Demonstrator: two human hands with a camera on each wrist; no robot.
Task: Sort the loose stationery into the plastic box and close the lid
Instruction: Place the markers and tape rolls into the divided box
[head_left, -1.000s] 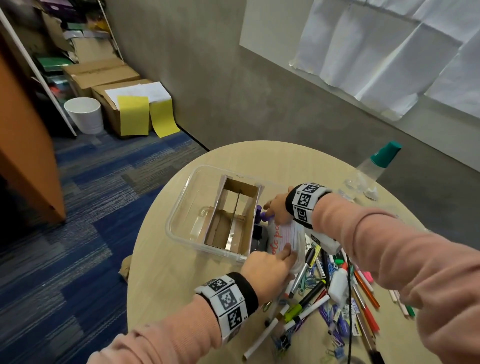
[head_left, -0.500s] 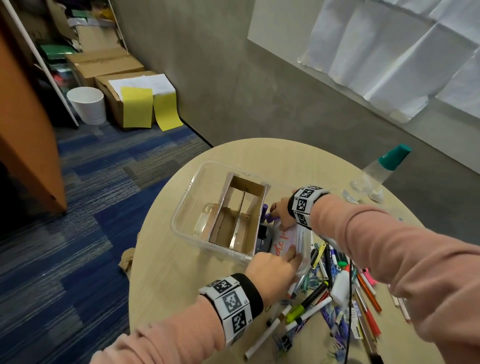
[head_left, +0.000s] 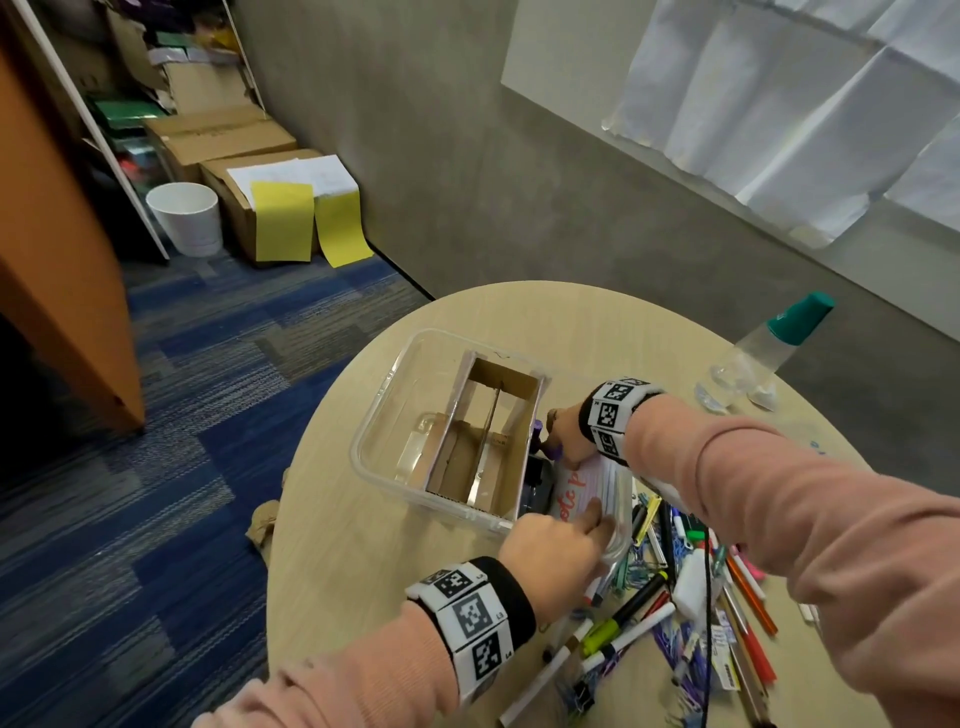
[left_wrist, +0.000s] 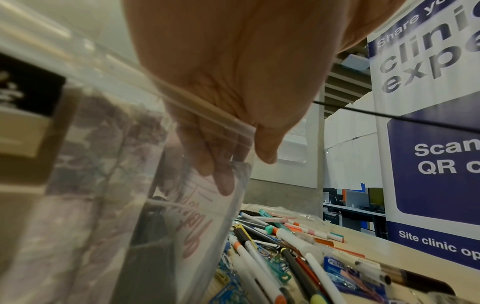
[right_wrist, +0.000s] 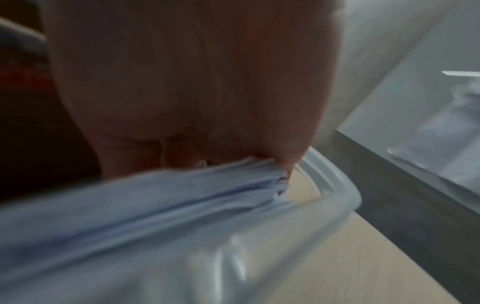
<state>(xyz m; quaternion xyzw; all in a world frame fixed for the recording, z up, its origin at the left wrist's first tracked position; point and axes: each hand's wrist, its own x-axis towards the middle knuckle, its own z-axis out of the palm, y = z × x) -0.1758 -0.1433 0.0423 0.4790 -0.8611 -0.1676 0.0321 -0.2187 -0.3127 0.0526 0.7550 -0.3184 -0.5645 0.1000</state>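
Note:
A clear plastic box (head_left: 387, 415) with a cardboard divider (head_left: 488, 441) stands open on the round table. A stack of white note cards (head_left: 576, 488) with red lettering sits in its right compartment, beside a purple marker (head_left: 537, 431). My left hand (head_left: 597, 525) reaches over the near rim. Its straight fingers (left_wrist: 223, 181) press the cards (left_wrist: 197, 226) behind the clear wall, with the thumb outside. My right hand (head_left: 563, 441) grips the stack's far end (right_wrist: 155, 195) by the box rim (right_wrist: 345, 191); that view is blurred.
Several loose pens, markers and clips (head_left: 675, 597) lie heaped right of the box, among them a white glue bottle (head_left: 693, 587). A clear bottle with a teal cap (head_left: 763, 348) lies at the far right. The table edge (head_left: 291, 519) is close on the left.
The card stack has gone down into the right compartment, and both hands have followed it. My left fingers now reach over the rim into the box.

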